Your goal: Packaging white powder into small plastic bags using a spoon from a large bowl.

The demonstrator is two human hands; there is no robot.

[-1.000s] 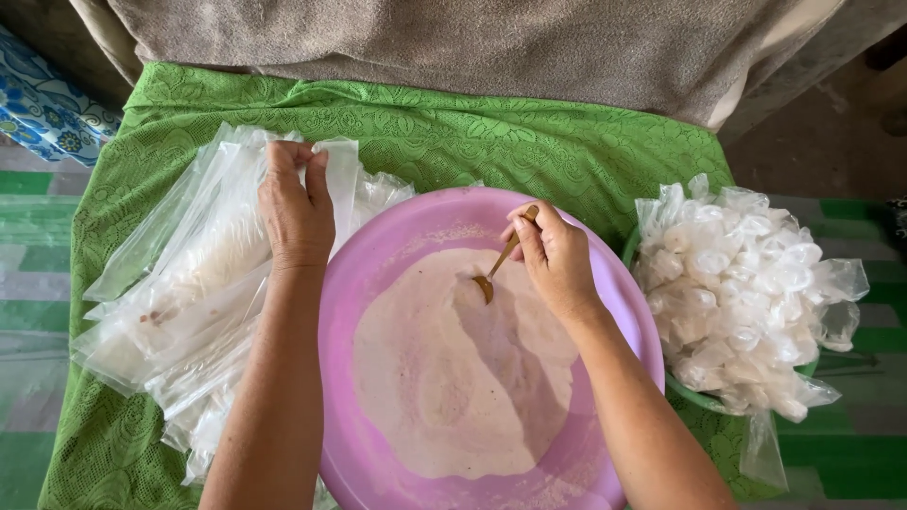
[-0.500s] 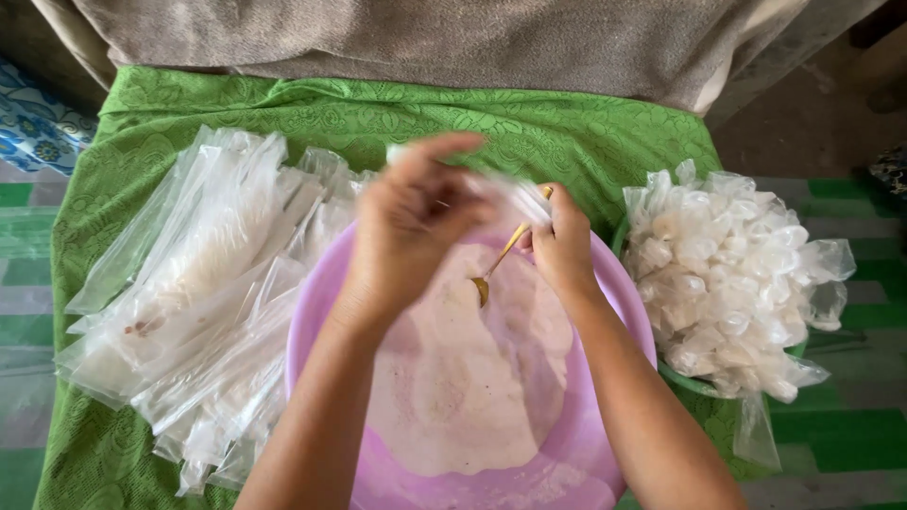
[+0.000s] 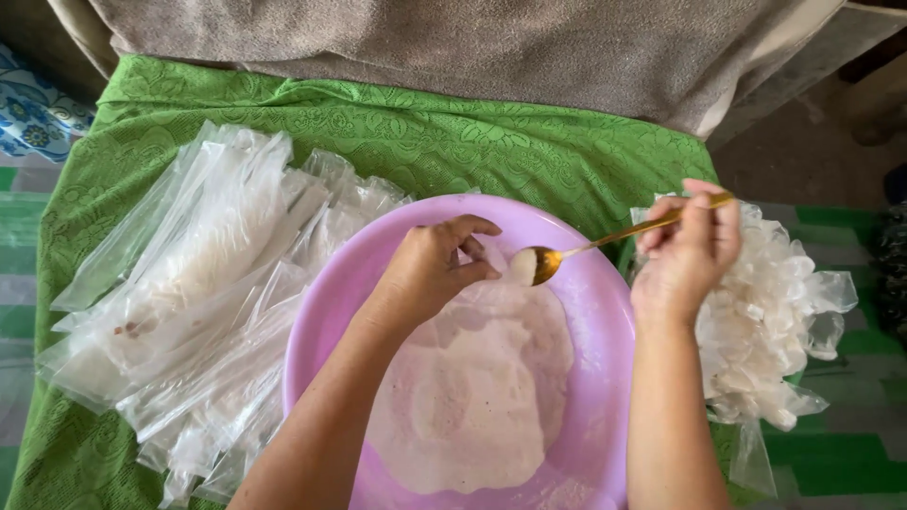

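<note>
— Over the purple basin [image 3: 605, 312], from the head view, what do we have?

— We see our left hand [image 3: 430, 269] curled above the basin's far side, fingers pinched together around a thin clear plastic bag [image 3: 487, 283] that is hard to make out against the powder. Our right hand [image 3: 685, 250] is closed on the far end of a golden spoon [image 3: 605, 241], thumb and fingers gripping the handle.

— And the spoon's bowl?

— We have it pointing left, right at the left hand's fingertips, carrying a small heap of pale powder. Whether it touches the bag's mouth, we cannot tell.

— What lies under both hands?

— We see a wide mound of pinkish-white powder [image 3: 472, 397] spread across the basin's bottom, mostly toward the near side.

— And around the basin?

— We have a loose stack of long clear plastic bags [image 3: 189, 283] on the left, fanned out on the green patterned cloth [image 3: 425, 132], its edge running under the basin's rim. On the right, just beside the basin and partly behind our right hand, sits a heap of small tied clear packets [image 3: 784, 321]. At the far edge, a grey-brown fabric [image 3: 472, 38] lies over the cloth's border.
</note>
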